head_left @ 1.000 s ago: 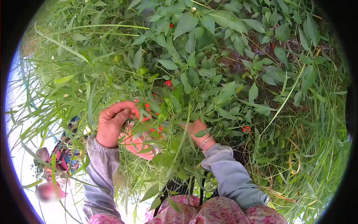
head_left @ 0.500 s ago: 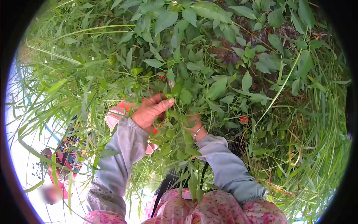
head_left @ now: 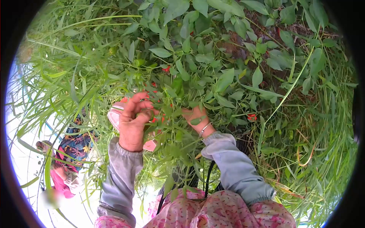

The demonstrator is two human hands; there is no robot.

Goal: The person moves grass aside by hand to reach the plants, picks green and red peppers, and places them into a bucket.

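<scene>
We list small red chilli peppers (head_left: 154, 119) low in the leafy green pepper bush (head_left: 224, 79), against our left hand (head_left: 132, 123), whose fingers curl half-closed; whether they grip, we cannot tell. Behind it sits a pink plastic bowl (head_left: 114, 116). Just beside is our right hand (head_left: 194, 115), its fingers buried in leaves, their state unreadable.

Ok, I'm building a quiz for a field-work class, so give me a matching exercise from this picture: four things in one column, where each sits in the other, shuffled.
Things:
1. left hand
2. right hand
3. pink bowl
4. lone red pepper

Places:
a. among the leaves, right of both hands
b. partly behind the left hand
c. half buried in leaves, bangle at the wrist
d. fingers curled, in front of the bowl

Pairs: 1-d, 2-c, 3-b, 4-a
</scene>
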